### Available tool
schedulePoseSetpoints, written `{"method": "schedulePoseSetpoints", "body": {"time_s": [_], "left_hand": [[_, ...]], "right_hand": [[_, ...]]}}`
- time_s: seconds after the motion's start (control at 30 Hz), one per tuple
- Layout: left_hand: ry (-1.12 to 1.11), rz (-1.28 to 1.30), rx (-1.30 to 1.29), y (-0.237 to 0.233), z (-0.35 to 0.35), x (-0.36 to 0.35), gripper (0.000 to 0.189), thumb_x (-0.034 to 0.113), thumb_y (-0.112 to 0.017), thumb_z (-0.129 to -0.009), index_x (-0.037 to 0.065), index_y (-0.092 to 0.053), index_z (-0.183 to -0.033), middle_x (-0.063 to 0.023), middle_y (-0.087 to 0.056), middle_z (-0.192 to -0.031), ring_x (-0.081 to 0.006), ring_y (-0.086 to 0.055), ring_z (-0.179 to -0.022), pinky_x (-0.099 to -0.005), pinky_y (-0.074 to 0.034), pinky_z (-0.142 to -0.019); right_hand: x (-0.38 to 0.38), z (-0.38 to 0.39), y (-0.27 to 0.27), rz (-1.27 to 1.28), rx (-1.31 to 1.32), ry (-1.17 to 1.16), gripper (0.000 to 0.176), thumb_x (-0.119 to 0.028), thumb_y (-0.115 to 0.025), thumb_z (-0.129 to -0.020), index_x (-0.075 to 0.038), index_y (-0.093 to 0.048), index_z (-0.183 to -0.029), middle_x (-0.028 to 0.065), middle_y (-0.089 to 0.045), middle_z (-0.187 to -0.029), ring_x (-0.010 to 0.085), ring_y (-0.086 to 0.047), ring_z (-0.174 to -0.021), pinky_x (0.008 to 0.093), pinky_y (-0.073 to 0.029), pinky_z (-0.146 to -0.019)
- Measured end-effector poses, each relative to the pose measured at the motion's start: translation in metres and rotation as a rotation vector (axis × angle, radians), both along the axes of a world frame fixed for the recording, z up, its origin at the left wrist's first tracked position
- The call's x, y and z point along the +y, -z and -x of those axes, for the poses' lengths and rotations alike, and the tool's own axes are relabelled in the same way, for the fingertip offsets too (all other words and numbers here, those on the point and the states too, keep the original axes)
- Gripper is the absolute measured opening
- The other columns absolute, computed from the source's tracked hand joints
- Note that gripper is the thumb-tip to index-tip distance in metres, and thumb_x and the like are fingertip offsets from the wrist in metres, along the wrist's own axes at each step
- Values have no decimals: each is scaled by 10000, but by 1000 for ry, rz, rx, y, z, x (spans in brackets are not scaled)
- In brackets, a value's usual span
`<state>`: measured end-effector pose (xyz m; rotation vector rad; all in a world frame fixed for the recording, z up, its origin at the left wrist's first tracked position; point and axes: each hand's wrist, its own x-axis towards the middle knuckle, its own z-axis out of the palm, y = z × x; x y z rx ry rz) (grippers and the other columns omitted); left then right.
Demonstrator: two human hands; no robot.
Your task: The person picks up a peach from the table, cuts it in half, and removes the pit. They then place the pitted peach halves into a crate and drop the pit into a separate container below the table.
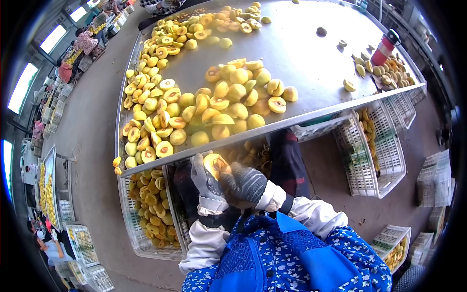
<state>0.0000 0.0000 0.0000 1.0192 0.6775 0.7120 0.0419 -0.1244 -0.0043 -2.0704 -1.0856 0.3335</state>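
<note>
My left hand, in a grey-white glove, holds a yellow peach half upright near the table's front edge, its orange-brown centre facing up. My right hand, in a darker grey glove, is curled close beside the peach half. Motion smears its fingertips, and I cannot make out whether a small tool is in them. Just past both hands, halved and whole yellow peaches lie heaped on the metal table.
Below the table at left stands a white crate full of peach halves. More white crates are under the right side. A red bottle stands among fruit at the table's right end. Other people work along the left.
</note>
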Motion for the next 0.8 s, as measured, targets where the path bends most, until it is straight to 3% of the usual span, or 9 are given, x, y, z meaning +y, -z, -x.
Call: {"method": "schedulePoseSetpoints", "body": {"time_s": [0.07, 0.17, 0.27, 0.37, 0.43, 0.53, 0.77, 0.8], "left_hand": [[-55, 114, -10, -9, 0, -4, 341, 340, -504, -891, 14, -587, -947, -104, -610, -818, -207, -595, -732, -310, -498, -681], [-109, 57, 27, -6, -3, -18, 275, 272, -518, -891, 10, -600, -906, -87, -613, -801, -190, -595, -709, -290, -498, -665], [-196, 89, -3, -8, -10, -24, 223, 176, -545, -879, -3, -636, -782, -61, -633, -758, -140, -589, -665, -254, -493, -603], [-164, 16, 17, -19, -9, -34, 201, 197, -533, -887, 19, -620, -853, -48, -625, -786, -160, -601, -699, -271, -503, -647], [-158, -23, -8, -13, -9, -33, 193, 183, -534, -901, 19, -624, -855, -42, -637, -805, -151, -601, -696, -272, -505, -642], [-162, -31, -37, -3, -8, -28, 188, 176, -550, -904, 14, -629, -848, -50, -645, -814, -147, -601, -696, -269, -503, -645], [-255, -255, 91, 19, -8, -22, 184, 153, -579, -886, -10, -644, -830, -72, -658, -789, -120, -599, -690, -252, -493, -640], [-278, -292, 125, 20, -9, -22, 181, 148, -586, -878, -15, -648, -830, -76, -661, -781, -113, -598, -691, -247, -490, -637]], "right_hand": [[2, 5, -4, 49, -6, -4, 136, -120, -535, -836, -42, -545, -947, 181, -543, -695, 335, -588, -600, 407, -451, -470], [-9, 6, 21, -141, 90, -24, 121, -103, -530, -856, -19, -545, -942, 150, -569, -713, 291, -592, -583, 358, -459, -496], [-13, 7, -17, -274, 768, 49, 150, -105, -531, -872, 4, -549, -973, 108, -592, -739, 245, -603, -617, 328, -471, -546], [-10, 17, -22, -504, 830, 67, 465, -408, -411, -959, 26, -569, -1007, 91, -627, -704, 213, -565, -593, 322, -471, -585], [-14, 17, -22, -569, 752, -1, 483, -423, -394, -962, 24, -571, -1006, 58, -621, -713, 171, -545, -597, 297, -463, -574], [-21, 10, -5, -475, 766, -109, 494, -433, -390, -962, 20, -582, -997, 51, -619, -723, 140, -530, -605, 276, -448, -561], [-25, -1, -17, -237, 999, -66, 465, -398, -396, -964, 20, -599, -949, 104, -625, -722, 179, -548, -619, 325, -442, -572], [-24, 2, -17, -282, 891, -45, 456, -389, -402, -963, 22, -599, -945, 113, -628, -728, 185, -552, -628, 331, -445, -583]]}}
